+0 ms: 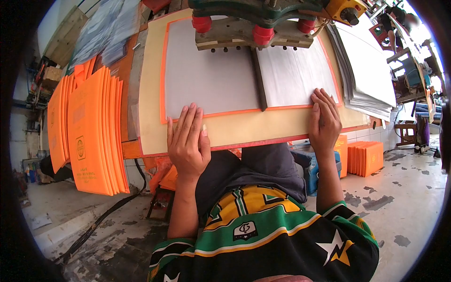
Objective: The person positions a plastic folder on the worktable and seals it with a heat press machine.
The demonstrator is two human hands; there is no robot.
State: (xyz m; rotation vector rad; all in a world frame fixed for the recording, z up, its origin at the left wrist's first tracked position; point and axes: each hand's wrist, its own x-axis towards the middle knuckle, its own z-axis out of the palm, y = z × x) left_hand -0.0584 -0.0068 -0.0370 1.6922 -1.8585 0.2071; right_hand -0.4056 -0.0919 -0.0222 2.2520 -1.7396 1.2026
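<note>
An orange cover [225, 113] lies spread open on a cream board [235, 131], with a whitish, see-through sheet [211, 80] over its left half and another pale sheet [293, 77] over its right half. A dark strip [259, 80] runs down between the halves. My left hand [189, 141] rests with fingers stretched out at the cover's near left edge. At the near right corner, my right hand [325, 120] lays its extended fingers on the pale sheet and orange rim. Neither hand grips anything. The cover's far edge is hidden under a press head.
The green press head [253, 16] with red knobs overhangs the board's far side. Orange covers [96, 131] hang in a stack at left, near plastic sheets [105, 28]. White sheets [369, 66] are piled at right. More orange covers [365, 159] stand on the floor.
</note>
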